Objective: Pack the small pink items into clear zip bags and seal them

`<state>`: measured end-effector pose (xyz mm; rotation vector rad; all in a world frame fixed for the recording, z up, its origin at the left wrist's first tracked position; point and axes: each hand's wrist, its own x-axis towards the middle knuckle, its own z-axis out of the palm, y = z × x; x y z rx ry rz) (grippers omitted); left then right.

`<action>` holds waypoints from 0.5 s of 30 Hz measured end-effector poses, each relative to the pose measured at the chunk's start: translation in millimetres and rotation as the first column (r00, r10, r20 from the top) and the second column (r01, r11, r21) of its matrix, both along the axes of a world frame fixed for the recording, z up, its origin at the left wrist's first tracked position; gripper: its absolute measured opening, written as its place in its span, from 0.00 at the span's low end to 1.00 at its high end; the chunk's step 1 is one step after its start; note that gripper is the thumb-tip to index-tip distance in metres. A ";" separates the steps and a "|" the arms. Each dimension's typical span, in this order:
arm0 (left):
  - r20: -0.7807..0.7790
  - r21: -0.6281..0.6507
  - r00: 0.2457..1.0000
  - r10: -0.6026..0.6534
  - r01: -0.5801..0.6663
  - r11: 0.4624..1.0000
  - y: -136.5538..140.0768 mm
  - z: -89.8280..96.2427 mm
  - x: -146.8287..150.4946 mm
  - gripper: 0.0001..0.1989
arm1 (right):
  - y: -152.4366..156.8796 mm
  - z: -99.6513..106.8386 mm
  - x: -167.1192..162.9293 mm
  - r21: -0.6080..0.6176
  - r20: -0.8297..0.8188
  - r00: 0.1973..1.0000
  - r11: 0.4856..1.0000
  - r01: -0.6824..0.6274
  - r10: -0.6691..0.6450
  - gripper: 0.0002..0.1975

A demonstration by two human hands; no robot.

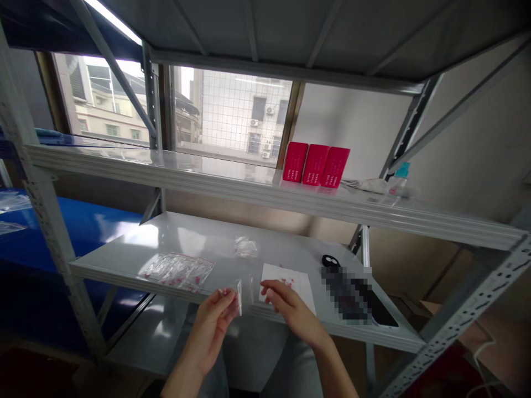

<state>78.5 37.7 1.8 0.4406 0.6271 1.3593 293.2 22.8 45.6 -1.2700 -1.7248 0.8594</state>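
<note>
My left hand [213, 318] is closed, pinching a small clear plastic bag [239, 298] between thumb and fingers. Small pink bits show at the bag, partly covered by the fingers. To the right, my right hand [292, 309] hovers over the near left part of a white sheet of paper [305, 290]. Its fingers are loosely bent and apart, and I see nothing held in them. Several tiny pink pieces [287, 282] lie on the paper, partly behind this hand.
Filled clear bags [178, 270] lie in a pile on the left of the shelf [207, 235], with more clear bags [245, 247] farther back. A dark phone [379, 307] lies right, beside a pixelated patch. Three red boxes [316, 165] and a blue-capped bottle [400, 177] stand on the shelf above.
</note>
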 end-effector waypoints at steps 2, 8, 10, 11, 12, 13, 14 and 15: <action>-0.016 0.024 0.998 -0.059 0.059 0.998 -13.4 -1.6 5.1 0.10 | -11.4 -15.3 -14.6 -0.110 -0.229 0.970 0.988 -0.108 0.080 0.20; 0.016 -0.072 0.994 -0.113 0.114 0.991 -28.8 -6.9 7.4 0.10 | -24.0 -63.3 -36.2 -0.227 -0.536 0.832 0.974 0.019 -0.141 0.20; 0.024 -0.089 0.995 -0.098 0.100 0.991 -28.7 -8.2 6.5 0.11 | -27.0 -70.0 -37.8 -0.227 -0.595 0.795 0.974 -0.024 -0.119 0.18; 0.018 -0.090 0.995 -0.095 0.097 0.991 -28.6 -9.1 6.2 0.12 | -28.6 -71.9 -38.1 -0.226 -0.622 0.775 0.973 -0.038 -0.114 0.17; 0.007 -0.088 0.995 -0.095 0.095 0.992 -28.6 -10.4 5.8 0.12 | -30.3 -73.3 -38.4 -0.228 -0.644 0.755 0.973 -0.037 -0.122 0.16; -0.008 -0.084 0.995 -0.097 0.096 0.992 -28.8 -12.2 5.5 0.12 | -32.0 -74.2 -38.6 -0.232 -0.664 0.735 0.972 -0.029 -0.136 0.15; -0.027 -0.077 0.995 -0.101 0.098 0.992 -29.1 -14.6 5.1 0.12 | -33.8 -74.9 -38.8 -0.237 -0.678 0.719 0.971 -0.021 -0.150 0.15; -0.049 -0.064 0.993 -0.105 0.102 0.993 -29.6 -17.7 4.7 0.11 | -35.5 -75.4 -39.0 -0.240 -0.685 0.711 0.971 -0.019 -0.156 0.15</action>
